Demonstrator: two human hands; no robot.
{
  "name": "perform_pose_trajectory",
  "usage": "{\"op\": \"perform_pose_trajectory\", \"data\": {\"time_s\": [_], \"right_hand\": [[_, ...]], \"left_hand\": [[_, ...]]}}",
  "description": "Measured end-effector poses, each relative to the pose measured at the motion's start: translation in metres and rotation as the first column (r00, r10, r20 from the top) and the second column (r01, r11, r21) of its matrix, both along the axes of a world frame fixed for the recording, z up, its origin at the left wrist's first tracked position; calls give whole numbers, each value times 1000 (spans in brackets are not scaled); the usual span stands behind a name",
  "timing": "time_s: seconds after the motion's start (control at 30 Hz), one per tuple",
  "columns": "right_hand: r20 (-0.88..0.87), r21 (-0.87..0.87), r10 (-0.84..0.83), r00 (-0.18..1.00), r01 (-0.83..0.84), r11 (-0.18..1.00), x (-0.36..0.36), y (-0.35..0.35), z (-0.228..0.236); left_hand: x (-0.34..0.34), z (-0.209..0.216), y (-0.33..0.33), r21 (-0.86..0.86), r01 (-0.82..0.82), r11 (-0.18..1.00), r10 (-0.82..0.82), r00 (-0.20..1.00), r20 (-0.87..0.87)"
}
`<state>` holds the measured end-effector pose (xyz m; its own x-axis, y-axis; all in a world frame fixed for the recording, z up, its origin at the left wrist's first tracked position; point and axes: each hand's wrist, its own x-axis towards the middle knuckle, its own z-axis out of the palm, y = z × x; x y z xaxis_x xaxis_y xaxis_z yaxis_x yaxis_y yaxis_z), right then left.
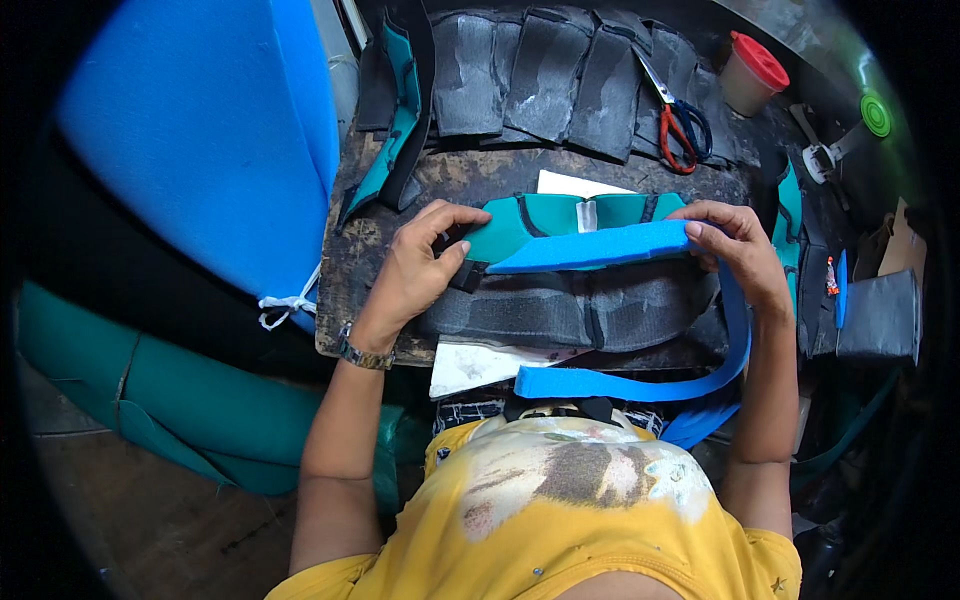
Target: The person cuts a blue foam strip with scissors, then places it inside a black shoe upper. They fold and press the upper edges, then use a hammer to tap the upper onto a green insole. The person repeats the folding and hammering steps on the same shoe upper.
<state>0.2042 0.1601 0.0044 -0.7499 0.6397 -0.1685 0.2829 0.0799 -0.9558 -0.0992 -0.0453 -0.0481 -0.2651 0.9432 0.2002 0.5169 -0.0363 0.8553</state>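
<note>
While both hands pinch blue foam strip (590,247) onto teal panel (560,215), left hand (415,275) fingers 9 o'clock, right hand (740,255) 3 o'clock; best keep edges flush, press evenly.

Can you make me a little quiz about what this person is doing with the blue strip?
1. True or false: both hands touch the blue foam strip.
2. Which thing lies at the back of the table? A) scissors B) hammer C) ruler
3. What colour is the lid of the cup?

Key
1. False: the right hand holds the strip's end; the left hand presses the teal piece beside it.
2. A
3. Red
</note>
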Motion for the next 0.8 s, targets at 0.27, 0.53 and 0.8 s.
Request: {"op": "perform_pose_trajectory", "data": {"time_s": [0.27,0.53,0.8], "right_hand": [[88,57,-11,996,6,998,0,-1,-10],[139,227,-25,990,-7,974,-2,-11,-5],[141,328,9,990,-55,943,-3,-11,-12]], "left_hand": [[4,9,-1,-39,-2,999,1,1000,-14],[35,27,1,326,-17,945,204,811,-548],[102,-3,19,184,162,970,-33,831,-555]]}}
